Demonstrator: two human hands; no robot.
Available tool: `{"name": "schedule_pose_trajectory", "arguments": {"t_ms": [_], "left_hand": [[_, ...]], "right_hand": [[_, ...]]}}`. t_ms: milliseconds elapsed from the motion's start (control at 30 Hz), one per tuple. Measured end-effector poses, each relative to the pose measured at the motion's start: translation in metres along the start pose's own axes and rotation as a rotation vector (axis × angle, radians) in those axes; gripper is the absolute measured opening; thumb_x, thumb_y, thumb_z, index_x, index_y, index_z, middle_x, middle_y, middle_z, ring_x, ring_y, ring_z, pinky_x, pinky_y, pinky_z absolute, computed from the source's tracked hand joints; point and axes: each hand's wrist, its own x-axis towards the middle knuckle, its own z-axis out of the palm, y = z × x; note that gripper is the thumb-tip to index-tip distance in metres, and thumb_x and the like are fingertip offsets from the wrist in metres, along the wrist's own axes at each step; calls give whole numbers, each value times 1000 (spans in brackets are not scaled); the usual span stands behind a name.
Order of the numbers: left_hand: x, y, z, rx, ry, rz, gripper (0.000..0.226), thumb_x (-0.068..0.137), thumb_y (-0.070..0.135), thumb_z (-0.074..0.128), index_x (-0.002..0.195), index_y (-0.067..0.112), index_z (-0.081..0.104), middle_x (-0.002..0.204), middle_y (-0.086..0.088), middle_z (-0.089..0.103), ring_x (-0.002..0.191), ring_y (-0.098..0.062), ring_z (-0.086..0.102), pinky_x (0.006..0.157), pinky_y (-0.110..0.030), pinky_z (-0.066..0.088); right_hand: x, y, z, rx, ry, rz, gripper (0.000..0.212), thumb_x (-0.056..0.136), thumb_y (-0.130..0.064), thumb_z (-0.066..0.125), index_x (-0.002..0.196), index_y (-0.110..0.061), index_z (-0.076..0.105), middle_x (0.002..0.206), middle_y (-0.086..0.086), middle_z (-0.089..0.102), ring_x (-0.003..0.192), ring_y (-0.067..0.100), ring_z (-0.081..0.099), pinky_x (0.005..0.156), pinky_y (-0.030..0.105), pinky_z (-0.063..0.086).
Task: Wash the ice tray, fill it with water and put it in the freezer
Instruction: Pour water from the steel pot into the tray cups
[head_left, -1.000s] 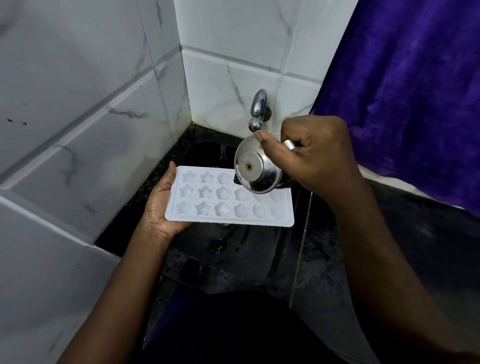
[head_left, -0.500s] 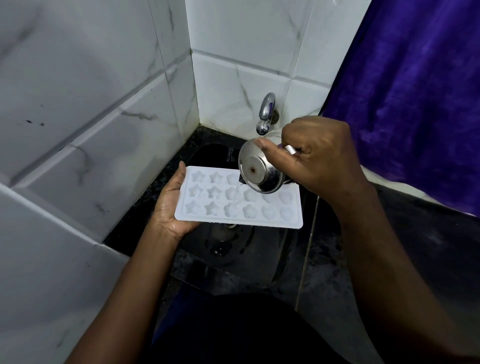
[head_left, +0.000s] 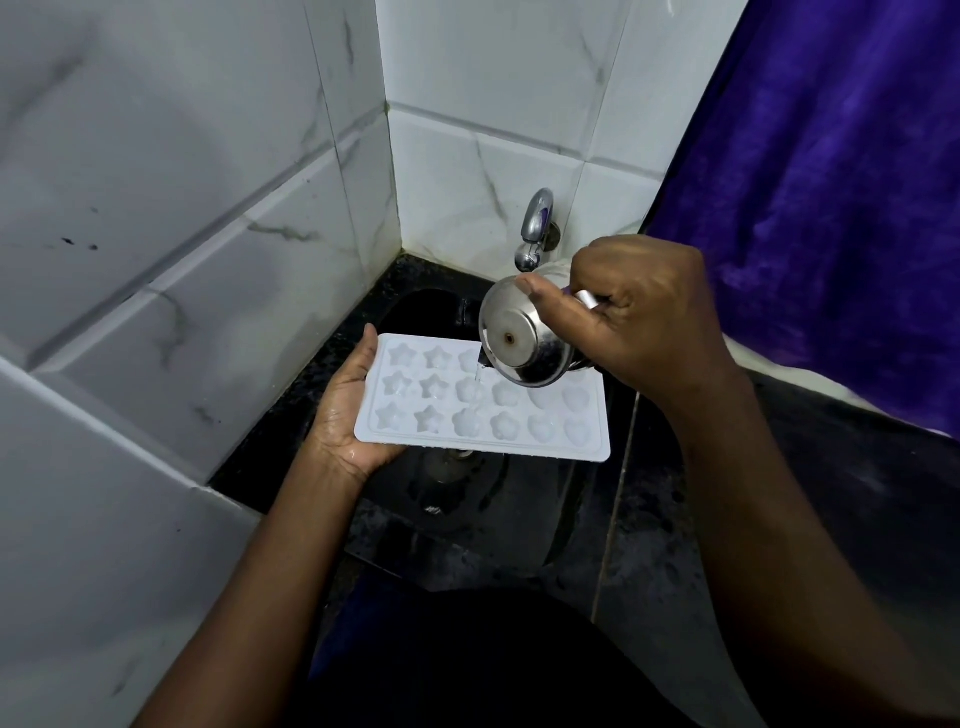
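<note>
A white ice tray (head_left: 483, 431) with star, flower and heart moulds is held level over the black sink (head_left: 467, 499). My left hand (head_left: 348, 415) grips its left end from below. My right hand (head_left: 623, 317) holds a small steel pot (head_left: 524, 343) by its handle, tipped over the tray's far middle. A thin stream of water (head_left: 477, 375) runs from the pot's rim into a mould in the middle row. The pot hides part of the tray's far right side.
A chrome tap (head_left: 535, 228) juts from the white marble-tiled wall (head_left: 493, 156) just behind the pot. Tiled wall (head_left: 156, 260) closes the left side. A purple cloth (head_left: 831, 182) hangs at the right above the dark counter (head_left: 857, 493).
The pot has tipped further and water now pours onto the tray. The tray and both hands stay over the sink; the view shifted slightly.
</note>
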Motion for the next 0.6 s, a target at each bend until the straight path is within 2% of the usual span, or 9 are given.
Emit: {"name": "schedule_pose_trajectory", "arguments": {"t_ms": [100,200,300,433,600], "left_hand": [[-1,-1,2,0,14,-3,77,99,68,51,136,3,71,149,-24,61,130,-43,66,95,-62,60],[-2,-2,4,5,18,-7,79,100,69,48,136,2,71,147,-25,63,128,-43,67,93,-61,61],[-2,-4,6,14,30,1,82,101,70,47,148,4,60,150,-25,60,131,-43,65,99,-59,58],[0,-7,12,21,42,2,82,103,70,44,155,8,52,154,-23,57,134,-42,63,107,-60,46],[3,-10,15,-26,-23,-33,78,104,69,44,140,4,69,149,-25,61,129,-43,66,101,-60,58]], "right_hand": [[-2,1,2,64,-17,92,58,100,-25,76,58,-17,36,51,-2,31,45,19,31,48,31,26],[-6,1,6,129,-22,219,59,100,-26,75,56,-14,38,48,0,31,44,20,31,51,27,23],[-7,-1,8,160,-14,279,60,101,-28,73,56,-17,35,48,-3,29,45,15,29,52,26,22],[-5,-6,7,166,2,221,59,101,-26,73,59,-19,33,51,-8,26,45,14,28,54,25,22],[-4,-9,10,56,-12,48,55,101,-24,74,59,-14,39,54,-1,34,49,18,34,50,33,30]]}}
